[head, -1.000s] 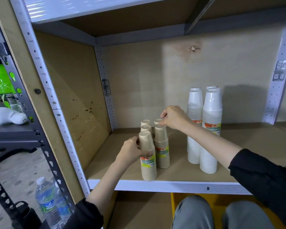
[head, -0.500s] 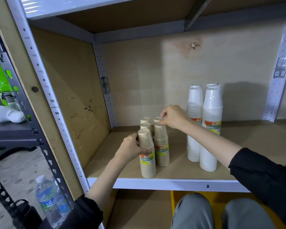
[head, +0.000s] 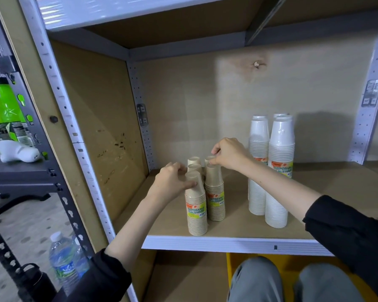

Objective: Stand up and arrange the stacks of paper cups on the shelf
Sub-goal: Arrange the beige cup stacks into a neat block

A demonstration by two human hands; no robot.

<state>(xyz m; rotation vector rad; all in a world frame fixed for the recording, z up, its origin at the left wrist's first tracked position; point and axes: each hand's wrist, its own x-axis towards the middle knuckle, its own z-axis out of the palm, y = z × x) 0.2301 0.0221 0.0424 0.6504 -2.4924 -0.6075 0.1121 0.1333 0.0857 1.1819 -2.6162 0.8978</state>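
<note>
Tan stacks (head: 194, 168): five, on shelf (head: 227, 244)
White stacks (head: 277, 192): at least four
Left hand (head: 172, 182): grips front tan stack (head: 195, 214)
Right hand (head: 229, 153): pinches neighbouring stack (head: 215, 199)

left hand (head: 172, 184): arm extended forward, fingers curled round top of front cup stack (head: 195, 214) | right hand (head: 229, 154): arm reaching in from right, fingertips pinching top of neighbouring cup stack (head: 215, 203)

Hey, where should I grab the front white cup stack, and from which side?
Probably round its labelled middle, coming from the right. The front white stack stands upright and tall, another white stack crowds its left, and nothing stands to its right.
</note>
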